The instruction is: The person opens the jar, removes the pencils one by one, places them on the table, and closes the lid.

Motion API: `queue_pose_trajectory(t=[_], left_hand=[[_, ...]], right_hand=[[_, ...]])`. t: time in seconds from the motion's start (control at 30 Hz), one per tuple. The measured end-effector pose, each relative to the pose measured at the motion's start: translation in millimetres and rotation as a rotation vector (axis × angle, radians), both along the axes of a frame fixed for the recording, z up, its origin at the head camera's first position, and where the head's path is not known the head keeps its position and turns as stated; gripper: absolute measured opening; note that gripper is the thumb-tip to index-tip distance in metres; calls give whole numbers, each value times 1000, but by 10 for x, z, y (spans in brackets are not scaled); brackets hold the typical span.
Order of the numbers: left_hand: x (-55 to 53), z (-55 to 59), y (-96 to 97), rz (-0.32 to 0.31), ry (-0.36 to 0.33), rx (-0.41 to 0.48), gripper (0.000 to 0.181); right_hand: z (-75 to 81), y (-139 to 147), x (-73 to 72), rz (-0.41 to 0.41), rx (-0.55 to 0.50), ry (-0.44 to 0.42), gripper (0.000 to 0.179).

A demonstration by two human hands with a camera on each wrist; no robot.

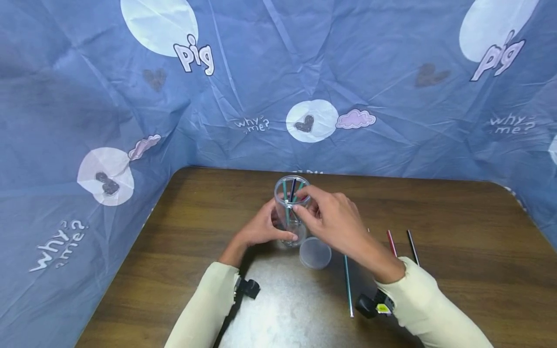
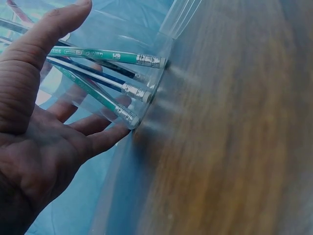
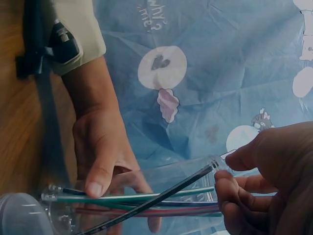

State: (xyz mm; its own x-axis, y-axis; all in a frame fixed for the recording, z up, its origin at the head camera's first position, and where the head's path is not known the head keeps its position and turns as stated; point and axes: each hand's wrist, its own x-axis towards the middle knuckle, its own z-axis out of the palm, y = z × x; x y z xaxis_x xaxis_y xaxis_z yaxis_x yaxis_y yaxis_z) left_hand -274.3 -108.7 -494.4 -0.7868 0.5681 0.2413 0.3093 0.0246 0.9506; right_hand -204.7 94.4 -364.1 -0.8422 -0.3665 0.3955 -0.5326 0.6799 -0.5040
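Observation:
My left hand [image 1: 266, 226] holds a clear plastic jar [image 1: 283, 215] upright on the table, thumb low on its front and fingers around the far side. Inside stand several pencils, with green pencils [image 2: 93, 52] and dark ones among them, eraser ends down against the base in the left wrist view. My right hand [image 1: 335, 212] is at the jar's rim, its fingers curled. Between its thumb and fingertips is the metal-capped end of a dark pencil [image 3: 161, 196], which slants down along the jar in the right wrist view. A round translucent lid [image 1: 315, 253] lies beside the jar's base.
On the brown wooden table [image 1: 143, 280] right of the jar lie a green pencil [image 1: 348, 285], a red pencil [image 1: 391, 241] and a black pencil [image 1: 412, 246], partly behind the right forearm. A blue printed cloth [image 1: 243, 87] hangs along the table's back and left.

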Motion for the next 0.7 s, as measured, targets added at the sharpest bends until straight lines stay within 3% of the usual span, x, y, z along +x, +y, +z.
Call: queue_pose_trajectory(t=[0.13, 0.33, 0.5, 0.7], left_hand=[[-2, -8, 2, 3, -8, 3, 92], [-10, -15, 6, 15, 11, -13, 94], [-19, -12, -6, 24, 61, -35, 94], [-22, -8, -15, 4, 51, -35, 89]], right_hand=[[24, -60, -17, -12, 14, -21, 22], [175, -79, -93, 27, 61, 25, 15], [375, -79, -284, 158, 190, 8, 12], [493, -57, -559, 412, 296, -128, 11]])
